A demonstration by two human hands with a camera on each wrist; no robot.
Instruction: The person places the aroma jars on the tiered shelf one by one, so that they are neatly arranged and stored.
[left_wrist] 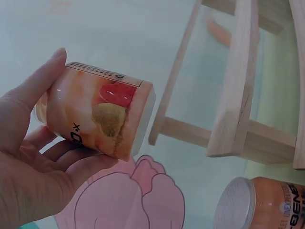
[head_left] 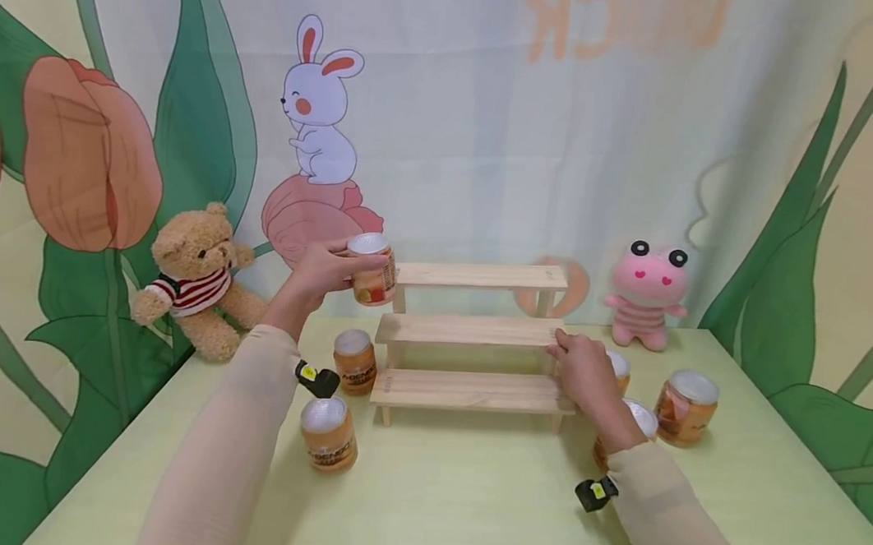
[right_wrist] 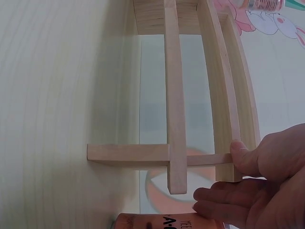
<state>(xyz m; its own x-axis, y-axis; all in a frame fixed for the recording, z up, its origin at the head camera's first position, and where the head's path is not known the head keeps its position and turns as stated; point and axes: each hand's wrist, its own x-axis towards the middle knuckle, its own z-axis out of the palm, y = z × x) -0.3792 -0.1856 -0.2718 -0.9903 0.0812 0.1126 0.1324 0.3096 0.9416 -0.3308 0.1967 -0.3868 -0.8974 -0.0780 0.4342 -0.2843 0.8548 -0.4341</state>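
My left hand (head_left: pixel 318 271) holds an orange-labelled can (head_left: pixel 373 284) with a silvery lid, raised beside the left end of the top step of a three-tier wooden shelf (head_left: pixel 470 330). In the left wrist view the thumb lies along one side of the can (left_wrist: pixel 102 112) and the fingers curl under the other, with fruit pictures on the label. At the opposite end of the shelf, my right hand (head_left: pixel 588 375) grips the end of the middle board (right_wrist: pixel 223 95), thumb on top and fingers below. All three boards carry nothing.
Left of the shelf stand two more cans, one behind (head_left: pixel 354 362) and one in front (head_left: pixel 329 436). Several cans (head_left: pixel 687 407) stand at the right, two partly hidden by my right arm. A teddy bear (head_left: pixel 199 281) and a pink plush toy (head_left: pixel 646 296) sit by the printed backdrop.
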